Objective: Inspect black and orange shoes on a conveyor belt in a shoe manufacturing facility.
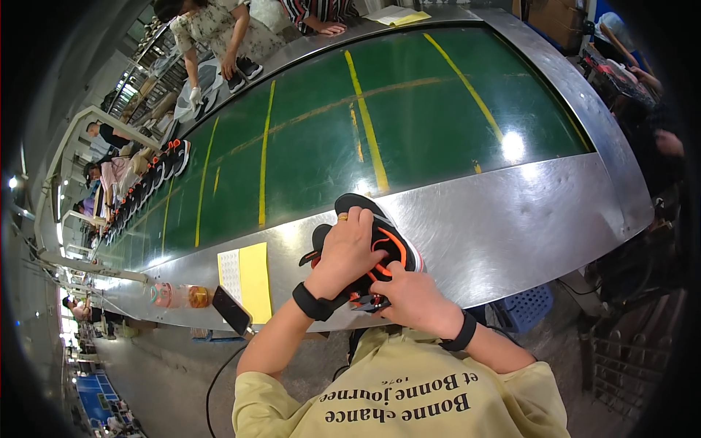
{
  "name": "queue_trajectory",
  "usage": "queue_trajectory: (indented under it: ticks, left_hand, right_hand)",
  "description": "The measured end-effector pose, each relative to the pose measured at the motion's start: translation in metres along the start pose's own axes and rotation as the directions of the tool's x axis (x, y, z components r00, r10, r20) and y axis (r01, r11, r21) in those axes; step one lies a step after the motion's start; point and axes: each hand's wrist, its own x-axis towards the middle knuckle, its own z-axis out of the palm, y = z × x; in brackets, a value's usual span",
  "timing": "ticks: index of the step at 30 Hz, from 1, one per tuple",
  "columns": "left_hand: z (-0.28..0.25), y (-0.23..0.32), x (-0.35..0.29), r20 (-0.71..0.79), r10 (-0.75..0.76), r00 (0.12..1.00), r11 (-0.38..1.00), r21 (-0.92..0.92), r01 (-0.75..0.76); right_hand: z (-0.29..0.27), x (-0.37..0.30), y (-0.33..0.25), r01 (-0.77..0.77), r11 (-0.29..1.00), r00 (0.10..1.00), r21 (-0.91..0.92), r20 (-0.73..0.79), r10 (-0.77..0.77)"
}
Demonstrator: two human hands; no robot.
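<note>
The dark shoe with orange lining [394, 235] is found at the near edge of the metal surface [504, 226], close to the wearer's body, a position that presumably lets both arms work bent and near. The left hand [345, 250] is partly closed over its upper, fingers curled across, apparently to keep it from turning. The right hand [415, 298] has thumb and fingers drawn nearly together at the orange edge, seemingly a fine grip; exactly what is pinched cannot be told. Both forearms converge from below, elbows out, left wrist bent over the shoe, right hand lower. The phone [231, 311], yellow sheet [255, 285] and clear container [166, 295] sit off to the left, probably so the working spot stays unobstructed
</note>
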Motion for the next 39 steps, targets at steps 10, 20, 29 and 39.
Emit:
queue_trajectory:
  ticks: [10,20,29,39]
  left_hand:
    - [-0.028,-0.051,0.038,0.494,-0.551,0.672,0.475,-0.476,0.740]
    - [-0.036,-0.054,0.004,0.402,-0.408,0.819,0.649,-0.503,0.570]
    - [-0.019,-0.032,-0.127,-0.083,-0.755,0.650,0.477,-0.750,0.458]
    - [0.051,0.020,-0.143,0.037,-0.848,0.529,0.291,-0.803,0.521]
  right_hand:
    - [-0.004,0.005,0.010,0.001,0.999,1.000,0.038,-0.007,-0.001]
    - [0.007,0.003,-0.011,0.027,0.999,0.997,0.029,-0.078,-0.024]
    - [-0.009,-0.003,-0.006,0.071,0.947,0.990,0.313,-0.138,-0.029]
    - [0.003,0.065,0.065,-0.259,0.883,0.951,0.392,-0.057,0.305]
